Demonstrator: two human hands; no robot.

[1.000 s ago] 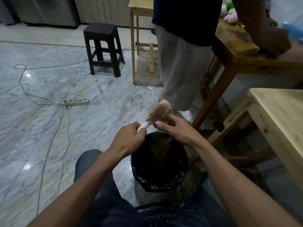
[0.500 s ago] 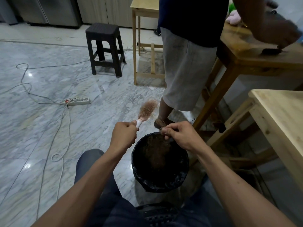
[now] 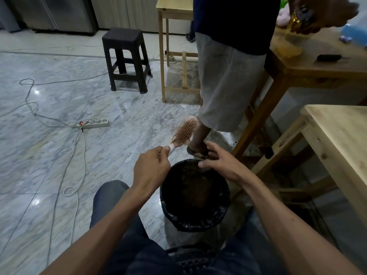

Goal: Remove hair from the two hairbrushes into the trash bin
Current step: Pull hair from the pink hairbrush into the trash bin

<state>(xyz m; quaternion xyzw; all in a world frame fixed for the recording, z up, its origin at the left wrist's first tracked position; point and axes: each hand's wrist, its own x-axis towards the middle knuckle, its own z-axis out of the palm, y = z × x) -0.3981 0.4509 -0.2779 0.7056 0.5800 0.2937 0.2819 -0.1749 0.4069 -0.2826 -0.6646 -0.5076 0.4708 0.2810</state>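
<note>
Standing far right, a second person (image 3: 228, 76) in grey shorts leans at a wooden table (image 3: 317, 68). Nearer, black-lined trash bin (image 3: 194, 219) sits on the marble floor between the seated person's knees, brown hair inside. Right hand (image 3: 220, 163) hovers over its far rim, fingers spread and loose, holding nothing. Left hand (image 3: 151, 169) grips the handle of a pink hairbrush (image 3: 183, 133), bristles up, hair strands clinging, just beyond the bin.

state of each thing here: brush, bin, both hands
hairbrush: held over the floor beyond the bin, bristles up, hair caught in them
trash bin: open, black liner, hair inside
left hand: grips the brush handle
right hand: fingers spread above the bin rim, holding nothing
</note>
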